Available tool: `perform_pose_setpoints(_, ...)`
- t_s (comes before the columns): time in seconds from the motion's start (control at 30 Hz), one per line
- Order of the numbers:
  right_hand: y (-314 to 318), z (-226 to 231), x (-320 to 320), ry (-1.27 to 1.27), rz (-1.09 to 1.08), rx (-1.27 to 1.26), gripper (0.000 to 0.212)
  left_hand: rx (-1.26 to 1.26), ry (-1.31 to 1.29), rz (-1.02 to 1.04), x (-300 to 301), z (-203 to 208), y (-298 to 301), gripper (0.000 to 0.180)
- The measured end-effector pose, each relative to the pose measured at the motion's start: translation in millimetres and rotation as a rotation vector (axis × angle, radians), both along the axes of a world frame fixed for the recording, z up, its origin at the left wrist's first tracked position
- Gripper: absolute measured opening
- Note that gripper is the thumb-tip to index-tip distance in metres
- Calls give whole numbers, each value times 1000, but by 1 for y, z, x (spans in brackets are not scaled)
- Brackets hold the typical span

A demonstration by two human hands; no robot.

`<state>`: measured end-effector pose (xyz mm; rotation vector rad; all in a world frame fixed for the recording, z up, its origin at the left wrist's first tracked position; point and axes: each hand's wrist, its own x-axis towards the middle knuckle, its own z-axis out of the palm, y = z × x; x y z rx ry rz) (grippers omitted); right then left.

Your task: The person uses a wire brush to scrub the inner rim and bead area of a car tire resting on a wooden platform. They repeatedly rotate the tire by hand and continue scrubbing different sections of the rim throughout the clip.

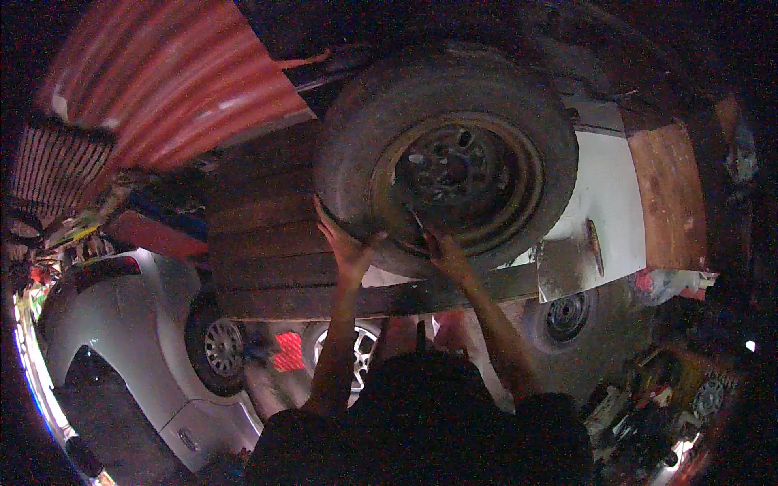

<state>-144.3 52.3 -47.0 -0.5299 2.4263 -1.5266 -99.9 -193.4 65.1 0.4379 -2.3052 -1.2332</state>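
Note:
A large black tyre on a worn, rusty steel wheel lies on a dark slatted wooden bench. My left hand is at the tyre's near left edge, its fingers stretched along the sidewall and its thumb apart. Inside the near rim, my right hand is closed on a thin, pointed tool. Dim light hides the tool's exact kind and whether its tip touches the rim. Bolt holes and a central hub opening show in the wheel's dark middle.
A stained white panel and a brown board lie to the right. Red corrugated sheet covers the upper left. A silver car stands at left. Another wheel rests below the bench, and clutter fills the lower right.

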Motion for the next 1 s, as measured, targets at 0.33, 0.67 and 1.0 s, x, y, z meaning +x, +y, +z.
perform_pose_setpoints(0.33, -29, 20, -16, 191, -17, 187, 54, 7, 54, -5, -2, 1, 0, 154)
perform_pose_setpoints(0.67, -46, 63, -24, 260, -58, 185, 40, 43, -21, 19, 1, -3, -1, 153)
perform_pose_setpoints(1.0, -51, -5, -35, -264, -2, -327, 48, -37, 4, 37, 6, -1, -2, 151)
